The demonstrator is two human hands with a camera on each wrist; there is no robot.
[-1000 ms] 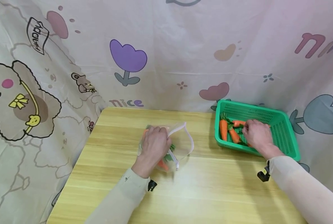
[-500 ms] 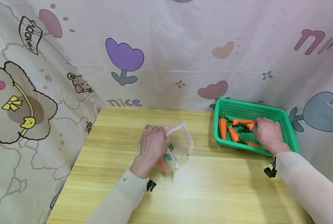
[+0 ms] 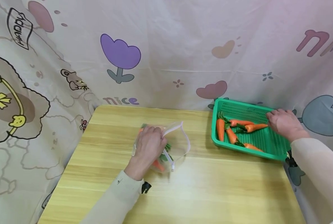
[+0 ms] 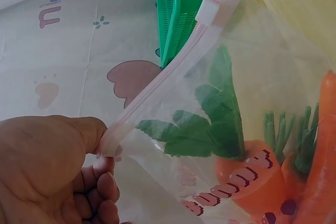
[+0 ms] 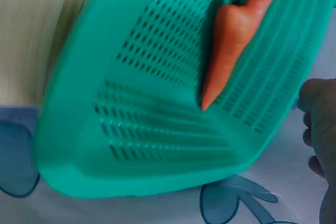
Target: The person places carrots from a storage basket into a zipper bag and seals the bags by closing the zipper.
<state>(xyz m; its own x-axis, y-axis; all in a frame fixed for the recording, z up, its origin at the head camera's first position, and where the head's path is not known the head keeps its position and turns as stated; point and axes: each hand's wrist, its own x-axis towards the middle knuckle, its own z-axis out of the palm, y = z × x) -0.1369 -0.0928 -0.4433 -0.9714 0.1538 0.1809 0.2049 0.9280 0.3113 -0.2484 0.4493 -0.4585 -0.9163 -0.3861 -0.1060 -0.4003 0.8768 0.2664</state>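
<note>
Bag (image 4: 257, 87) | left grip (image 3: 150, 141) pinches zip edge (image 4: 157, 85) (carrots (image 4: 317, 171) within) | right grip (image 3: 285, 123) near basket (image 3: 271, 141), state unclear

"BUNNY" (image 4: 231, 182) on the clear bag (image 4: 257, 61), "HAPPY" (image 3: 19, 29) and "nice" (image 3: 121, 100) on the curtain (image 3: 166, 53)

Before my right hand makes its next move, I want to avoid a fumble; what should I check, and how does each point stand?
1. Left hand pinching the zip bag: ok.
2. Bag open: ok, zip edges parted.
3. Slider at the end of the zip: ok.
4. Carrots left in the green basket: ok, five show.
5. Right hand holding a carrot: not ok, none visible.
6. Right hand off the basket's rim: cannot tell.
</note>
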